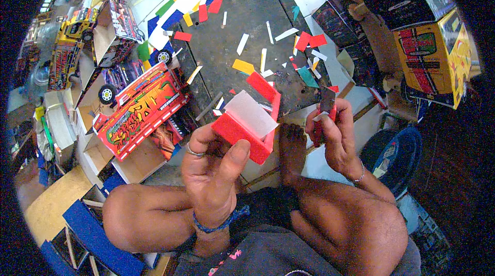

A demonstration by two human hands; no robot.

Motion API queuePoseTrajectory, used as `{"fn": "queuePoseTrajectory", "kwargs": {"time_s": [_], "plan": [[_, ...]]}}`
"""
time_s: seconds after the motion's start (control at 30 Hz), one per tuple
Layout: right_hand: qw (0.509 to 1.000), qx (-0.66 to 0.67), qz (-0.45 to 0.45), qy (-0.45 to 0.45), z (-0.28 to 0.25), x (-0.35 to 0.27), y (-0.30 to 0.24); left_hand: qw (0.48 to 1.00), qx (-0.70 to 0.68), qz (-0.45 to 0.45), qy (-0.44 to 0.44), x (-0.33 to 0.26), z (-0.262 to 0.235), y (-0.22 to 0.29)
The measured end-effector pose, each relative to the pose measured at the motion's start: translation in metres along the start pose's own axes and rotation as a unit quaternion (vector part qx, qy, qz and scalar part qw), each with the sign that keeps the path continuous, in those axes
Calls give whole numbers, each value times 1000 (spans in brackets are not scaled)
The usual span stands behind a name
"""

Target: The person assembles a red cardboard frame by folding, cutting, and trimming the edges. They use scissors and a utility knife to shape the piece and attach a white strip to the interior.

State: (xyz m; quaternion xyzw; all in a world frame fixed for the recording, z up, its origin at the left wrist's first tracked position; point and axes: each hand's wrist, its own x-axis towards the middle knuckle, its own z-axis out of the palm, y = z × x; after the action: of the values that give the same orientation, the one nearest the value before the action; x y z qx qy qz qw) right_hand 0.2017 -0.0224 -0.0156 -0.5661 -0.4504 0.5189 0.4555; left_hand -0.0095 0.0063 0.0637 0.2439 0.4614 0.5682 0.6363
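Note:
My left hand point(211, 168) grips a small red box-shaped model part point(246, 121) with a white panel on top and a clear window strip, held just above my lap. My right hand point(330, 131) is closed around a utility knife point(326, 106) with a red handle, its grey blade end pointing up, a short way to the right of the red part. I sit cross-legged, and my bare foot point(292, 144) lies between the two hands. Beyond the hands is a dark cutting board point(232, 23) strewn with red, white, yellow and teal paper scraps.
A red and yellow model truck body point(139, 108) lies at left among open cardboard boxes and more model trucks point(77, 28). A yellow and red model cab point(433, 59) stands at right above a dark blue round tub point(397, 157). Blue boards point(93, 235) lie at lower left.

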Motion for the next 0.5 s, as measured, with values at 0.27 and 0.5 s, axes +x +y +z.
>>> {"fn": "queuePoseTrajectory", "kwargs": {"time_s": [0.27,0.5], "plan": [[997,-3,5,-82,1,1,-29,999,14,40,-22,1,0,-5],[983,-111,-116,-94,-3,8,-27,999,26,21,-11,0,-1,-6]]}}
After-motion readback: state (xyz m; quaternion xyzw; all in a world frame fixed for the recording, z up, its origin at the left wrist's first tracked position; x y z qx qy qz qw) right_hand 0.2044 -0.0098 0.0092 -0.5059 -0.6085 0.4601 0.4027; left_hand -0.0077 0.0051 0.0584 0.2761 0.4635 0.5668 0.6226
